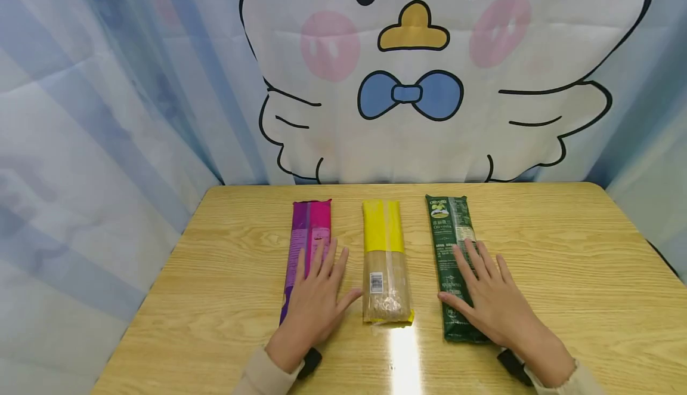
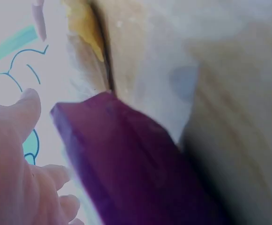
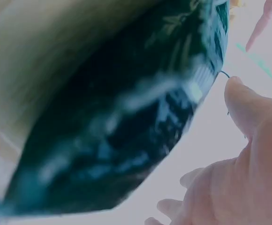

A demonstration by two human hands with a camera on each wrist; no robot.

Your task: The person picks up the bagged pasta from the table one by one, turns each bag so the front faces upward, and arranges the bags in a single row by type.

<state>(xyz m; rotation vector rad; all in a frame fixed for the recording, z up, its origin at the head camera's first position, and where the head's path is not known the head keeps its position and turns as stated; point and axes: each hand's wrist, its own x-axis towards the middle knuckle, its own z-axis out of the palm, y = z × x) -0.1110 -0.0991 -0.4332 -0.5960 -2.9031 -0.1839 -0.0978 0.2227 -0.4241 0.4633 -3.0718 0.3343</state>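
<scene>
Three long packets lie side by side on the table. On the left is a purple and magenta packet point(image 1: 300, 228), which fills the middle of the left wrist view as a purple end point(image 2: 122, 154). The middle packet point(image 1: 383, 228) is yellow, with a see-through lower part and a barcode. A dark green Olivoila spaghetti packet point(image 1: 448, 234) lies on the right. My left hand point(image 1: 316, 302) is spread over the purple packet, thumb towards the yellow one. My right hand point(image 1: 496, 305) is spread over the green packet. Both hands look apart from the packets in the wrist views.
The wooden table point(image 1: 225, 287) has rounded far corners and a bright reflection near the front. Behind it hangs a curtain point(image 1: 408, 150) with a cartoon bird and a blue bow tie. Dark wrist straps point(image 1: 309, 363) show at both cuffs.
</scene>
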